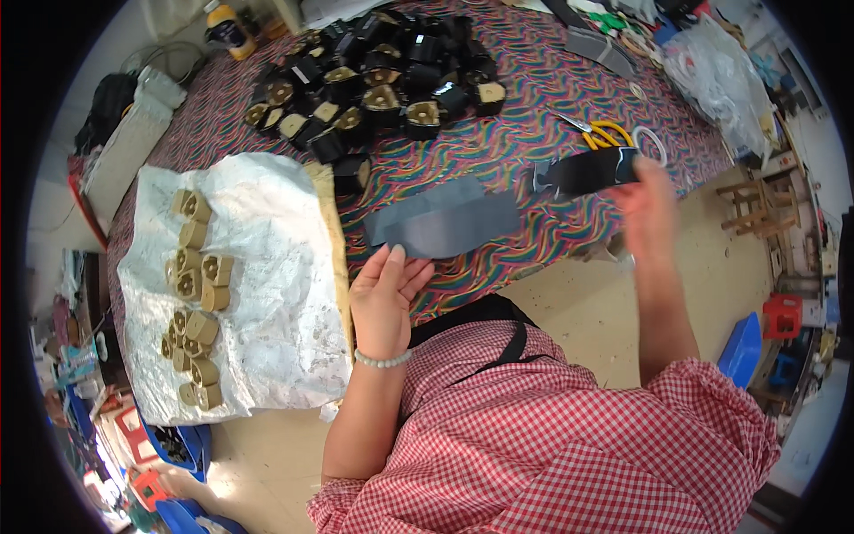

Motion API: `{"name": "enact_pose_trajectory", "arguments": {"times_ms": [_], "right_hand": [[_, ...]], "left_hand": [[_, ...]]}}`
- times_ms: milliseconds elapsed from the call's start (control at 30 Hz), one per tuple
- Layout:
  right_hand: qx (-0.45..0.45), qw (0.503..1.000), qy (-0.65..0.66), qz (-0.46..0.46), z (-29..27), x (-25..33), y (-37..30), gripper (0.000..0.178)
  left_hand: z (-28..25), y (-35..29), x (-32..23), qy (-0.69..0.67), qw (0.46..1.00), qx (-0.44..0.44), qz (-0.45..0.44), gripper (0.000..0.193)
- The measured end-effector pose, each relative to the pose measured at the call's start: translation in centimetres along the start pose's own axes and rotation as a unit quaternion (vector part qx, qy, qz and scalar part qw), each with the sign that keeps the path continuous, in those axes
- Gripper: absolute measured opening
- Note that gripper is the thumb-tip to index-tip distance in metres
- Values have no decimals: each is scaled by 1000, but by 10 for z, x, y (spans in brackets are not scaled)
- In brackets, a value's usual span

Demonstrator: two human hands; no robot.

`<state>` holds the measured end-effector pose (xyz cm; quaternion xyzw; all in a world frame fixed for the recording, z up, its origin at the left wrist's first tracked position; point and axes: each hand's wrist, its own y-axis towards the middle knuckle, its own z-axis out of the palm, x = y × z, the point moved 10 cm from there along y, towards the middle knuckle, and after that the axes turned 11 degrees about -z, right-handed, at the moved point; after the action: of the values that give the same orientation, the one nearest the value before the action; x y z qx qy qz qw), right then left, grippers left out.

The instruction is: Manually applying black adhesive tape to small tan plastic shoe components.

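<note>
My left hand [387, 289] pinches the lower left edge of a flat, dark grey curved sheet [476, 224] between thumb and fingers, just above the patterned cloth. A second grey edge shows behind it; whether it is a separate sheet I cannot tell. At the right, my right hand [648, 209], smeared by motion, grips the end of a glossy black strip [583, 172]. Yellow-handled scissors [609, 133] lie just beyond that strip. On the white crumpled sheet [276, 311] at the left stand several bare tan blocks [213, 298], shaped like shoe heels.
A large heap of black-covered blocks [418, 80] with tan ends fills the table's far side. A white ring [649, 142] lies by the scissors, a clear plastic bag [716, 80] at the far right. A bottle [229, 34] stands at the back left. Wooden and red stools [783, 316] are at the right.
</note>
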<state>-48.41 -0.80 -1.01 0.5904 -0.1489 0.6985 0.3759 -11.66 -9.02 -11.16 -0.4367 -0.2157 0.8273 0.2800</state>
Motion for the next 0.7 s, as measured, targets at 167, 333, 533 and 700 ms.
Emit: {"name": "enact_pose_trajectory", "arguments": {"times_ms": [167,333,533,700], "right_hand": [[58,944,-193,-261,8,70,10,13],[528,765,-120,-349,218,63,-129,10],[693,626,5,-358,295,52,-221,49],[526,761,-84,-371,346,46,-168,56]], "left_hand": [[44,-57,-73,401,846,-32,350,45],[43,-69,-40,-132,935,320,-80,54],[-38,-97,-81,-118,973,178,84,59],[-33,-124,-91,-170,955,166,177,64]]}}
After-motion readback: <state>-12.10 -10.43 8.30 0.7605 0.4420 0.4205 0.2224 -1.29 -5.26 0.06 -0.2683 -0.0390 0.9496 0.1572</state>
